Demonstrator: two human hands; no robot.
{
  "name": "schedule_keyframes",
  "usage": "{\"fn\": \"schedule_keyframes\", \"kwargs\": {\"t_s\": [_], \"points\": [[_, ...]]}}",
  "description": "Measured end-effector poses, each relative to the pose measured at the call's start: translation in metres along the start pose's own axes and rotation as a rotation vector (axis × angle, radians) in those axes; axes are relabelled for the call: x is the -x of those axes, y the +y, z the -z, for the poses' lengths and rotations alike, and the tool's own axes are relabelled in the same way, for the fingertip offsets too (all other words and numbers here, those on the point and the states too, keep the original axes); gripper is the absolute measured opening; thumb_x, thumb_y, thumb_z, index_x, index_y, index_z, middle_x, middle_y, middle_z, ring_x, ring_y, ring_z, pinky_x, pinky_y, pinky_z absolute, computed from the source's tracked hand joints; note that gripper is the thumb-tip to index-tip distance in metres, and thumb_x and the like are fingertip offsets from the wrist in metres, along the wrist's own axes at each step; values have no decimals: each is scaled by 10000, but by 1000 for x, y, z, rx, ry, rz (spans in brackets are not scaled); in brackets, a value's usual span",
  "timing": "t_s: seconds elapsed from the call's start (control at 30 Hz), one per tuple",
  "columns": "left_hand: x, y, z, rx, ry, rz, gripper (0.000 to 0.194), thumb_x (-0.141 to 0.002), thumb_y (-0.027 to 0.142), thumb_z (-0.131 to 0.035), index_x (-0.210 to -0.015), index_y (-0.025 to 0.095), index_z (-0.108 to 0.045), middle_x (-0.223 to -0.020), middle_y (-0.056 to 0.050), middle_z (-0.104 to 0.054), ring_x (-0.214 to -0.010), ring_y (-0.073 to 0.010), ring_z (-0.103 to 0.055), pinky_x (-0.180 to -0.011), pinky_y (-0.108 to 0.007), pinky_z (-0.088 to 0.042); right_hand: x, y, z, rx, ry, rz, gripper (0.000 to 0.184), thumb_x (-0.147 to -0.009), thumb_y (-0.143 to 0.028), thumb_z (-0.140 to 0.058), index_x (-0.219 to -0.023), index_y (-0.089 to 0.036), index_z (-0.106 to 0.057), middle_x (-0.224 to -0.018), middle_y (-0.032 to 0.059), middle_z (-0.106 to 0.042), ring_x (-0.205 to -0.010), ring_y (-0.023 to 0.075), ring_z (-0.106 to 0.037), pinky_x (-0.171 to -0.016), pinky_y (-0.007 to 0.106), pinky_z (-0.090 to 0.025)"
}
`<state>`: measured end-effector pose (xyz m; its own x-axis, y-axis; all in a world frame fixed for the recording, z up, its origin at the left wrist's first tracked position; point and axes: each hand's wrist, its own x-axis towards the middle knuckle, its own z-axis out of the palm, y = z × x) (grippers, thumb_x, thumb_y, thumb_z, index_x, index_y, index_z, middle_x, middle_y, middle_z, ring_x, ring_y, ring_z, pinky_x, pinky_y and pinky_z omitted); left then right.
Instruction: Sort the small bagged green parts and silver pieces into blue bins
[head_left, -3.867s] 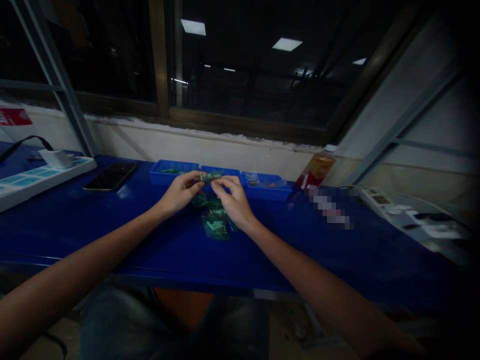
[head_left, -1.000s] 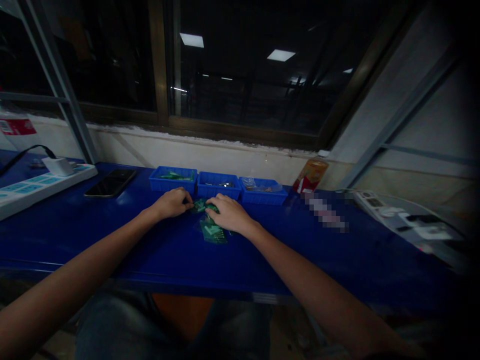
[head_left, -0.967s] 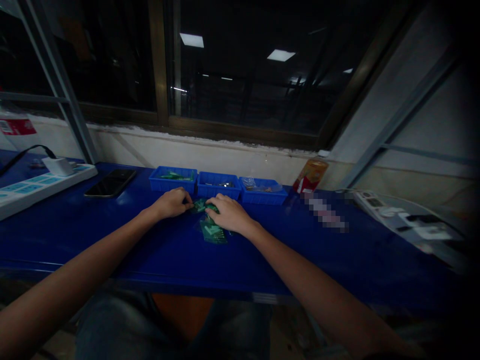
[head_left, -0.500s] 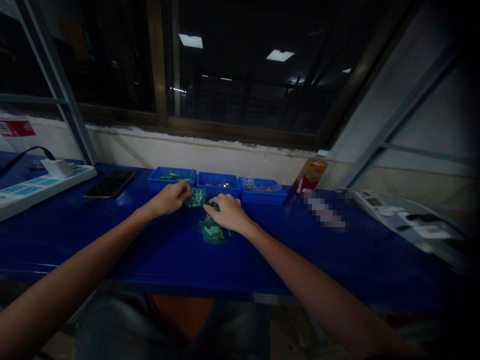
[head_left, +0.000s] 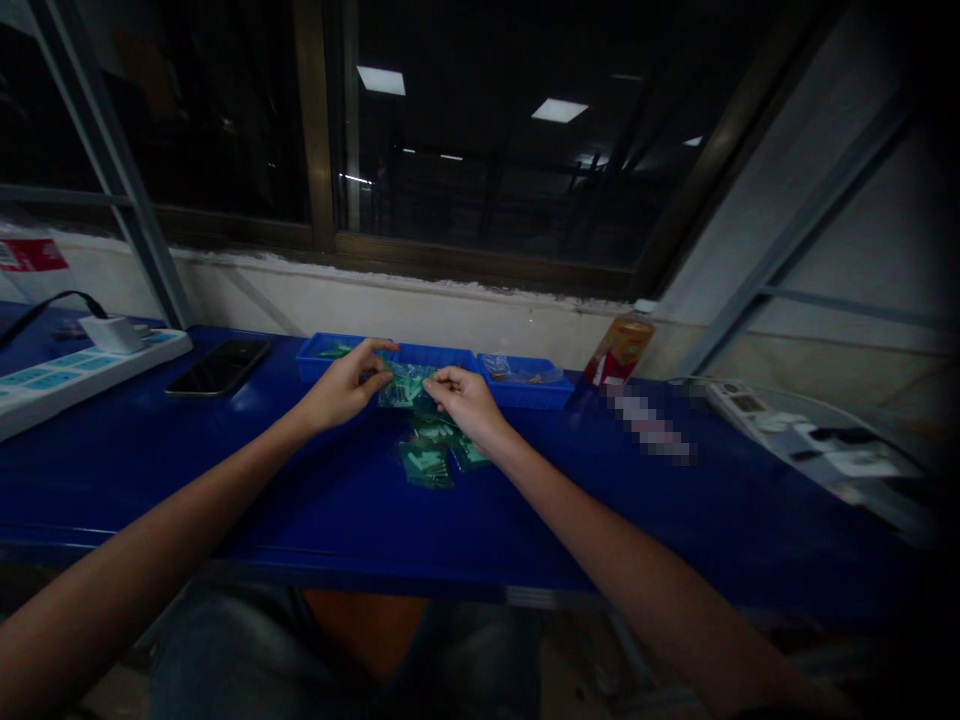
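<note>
A flat, green-tinted clear plastic bag [head_left: 405,390] was pinched at its right end by the right hand [head_left: 466,402]; whether its left end was gripped by the left hand [head_left: 345,388] could not be told. It was held toward the far edge of the glossy blue desk [head_left: 315,500], before rectangular blue plastic trays [head_left: 529,395].

Your bare left arm [head_left: 187,510] and right arm [head_left: 600,535] reach forward, converging. Your left hand [head_left: 343,388] holds its index finger extended above the thumb, a gap between; your right hand [head_left: 469,402], near it, pinches with bent fingers [head_left: 448,375].
</note>
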<state>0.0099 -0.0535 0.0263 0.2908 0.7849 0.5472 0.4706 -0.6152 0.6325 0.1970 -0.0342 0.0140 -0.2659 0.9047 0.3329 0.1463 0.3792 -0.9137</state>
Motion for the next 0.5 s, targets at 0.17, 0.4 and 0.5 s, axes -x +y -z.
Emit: {"fn": "schedule_keyframes", "kwargs": {"t_s": [0.17, 0.4, 0.5], "points": [[-1, -1, 1, -48, -39, 70, 254, -817, 236, -468, -1045, 135, -512, -684, -1, -524, -635, -122, -502, -597, -259, -397, 3, -6, 0, 49, 7, -39, 145, -735, -257, -559, -641, -177, -483, -509, -60, -406, -452, 63, -352, -449, 221, -263], [0, -2, 0, -71, -50, 111, 246, -815, 256, -467, -1028, 144, -513, -733, -19, -567, -658, -130, -533, -612, -263, -418, 3, -2, -1, 86, -5, -34, 136, -756, -259, -542, -666, -179, -478, -523, -50, -439, -467, 64, -411, -452, 204, -336], [0, -2, -1, -70, -55, 100, 247, -816, 260, -464, -1029, 143, -507, -737, -20, -570, -664, -130, -536, -622, -266, -423, 3, -1, -1, 85, -6, -29, 121, -757, -255, -544, -680, -180, -487, -522, -51, -442, -460, 61, -419, -448, 198, -349]]}}
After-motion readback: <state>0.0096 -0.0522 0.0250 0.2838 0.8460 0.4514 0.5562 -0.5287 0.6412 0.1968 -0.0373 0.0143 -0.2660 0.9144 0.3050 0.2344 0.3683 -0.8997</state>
